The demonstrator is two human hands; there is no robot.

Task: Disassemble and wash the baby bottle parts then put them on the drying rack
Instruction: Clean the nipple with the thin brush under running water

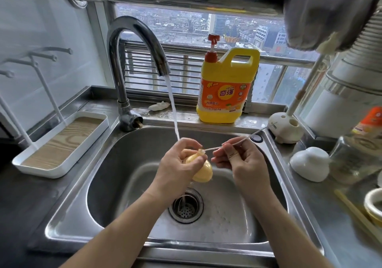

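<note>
**A:** Where is the soft pale yellow silicone teat (201,170) found?

**B:** At the centre of the frame, over the steel sink (115,185). It is gripped by the left hand (177,164), which is wetted by the stream of water (172,106).

**A:** And the right hand (237,156)?

**B:** A thin white rod (233,142) is pinched in it, its end set at the teat's narrow tip.

**A:** How is the teat to be handled?

**B:** It is judged light, pliable and slippery. A hold round the wide bulb is advised.
</note>
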